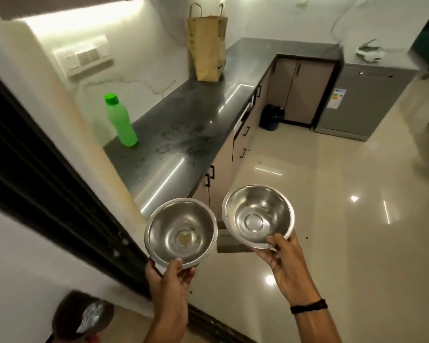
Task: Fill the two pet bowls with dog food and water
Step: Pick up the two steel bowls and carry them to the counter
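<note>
I hold two steel bowls in the air in front of the counter's near end. My left hand (170, 277) pinches the near rim of the left bowl (181, 231), which has a small brownish residue at its bottom. My right hand (286, 261) grips the near rim of the right bowl (258, 216), which looks empty. A green bottle (121, 121) with its cap on stands upright on the dark counter (196, 112) near the left wall. A brown paper bag (207, 47) with handles stands further back on the same counter.
Cabinets with black handles run under the counter. A dark bin (271, 117) stands on the floor in the corner, beside a grey appliance (362, 105). A black door frame (47, 184) lies to my left. Glossy tiled floor (332, 219) spreads to the right.
</note>
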